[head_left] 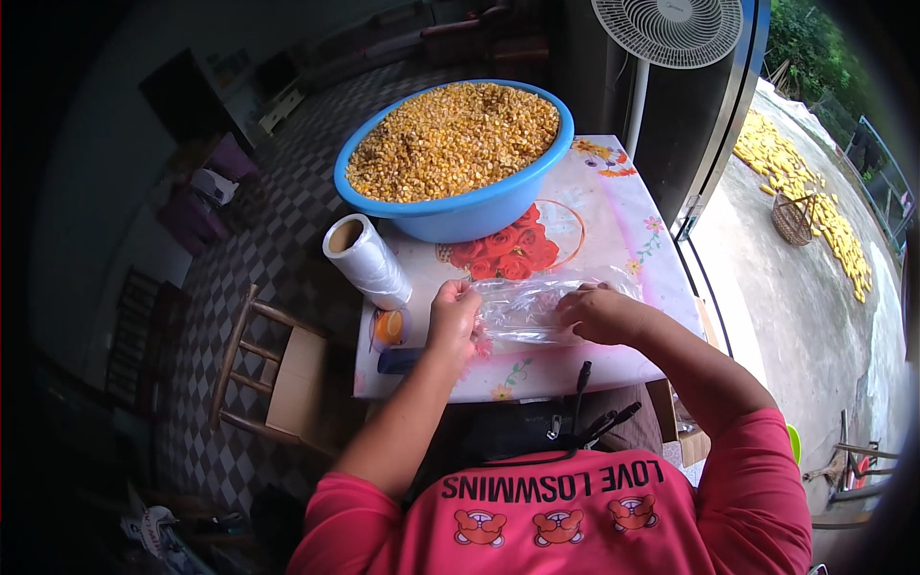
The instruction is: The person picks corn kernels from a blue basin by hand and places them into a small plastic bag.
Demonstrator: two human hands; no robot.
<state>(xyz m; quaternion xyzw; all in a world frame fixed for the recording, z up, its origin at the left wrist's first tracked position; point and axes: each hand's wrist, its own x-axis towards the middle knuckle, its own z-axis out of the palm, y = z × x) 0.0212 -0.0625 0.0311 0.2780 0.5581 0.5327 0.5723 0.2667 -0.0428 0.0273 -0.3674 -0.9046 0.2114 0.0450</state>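
A clear plastic bag (522, 311) lies stretched between my hands, just above or on the flowered tablecloth (450, 379). My left hand (454, 314) pinches its left end, thumb and fingers closed. Over the right part of the bag, my right hand (602, 312) has its fingers bent down and closed on the film. Beyond them stands a big blue basin (460, 225) heaped with yellow corn kernels (455, 139). A white roll of plastic bags (369, 264) with a cardboard core is upright to the left, near the basin.
Left of the table is a wooden chair (297, 379). A white fan (671, 29) rises behind the table's far right corner, beside the open doorway. Outside, corn cobs (843, 240) are spread on concrete near a wicker basket (793, 220). A dark flat object (398, 361) rests at the near left table edge.
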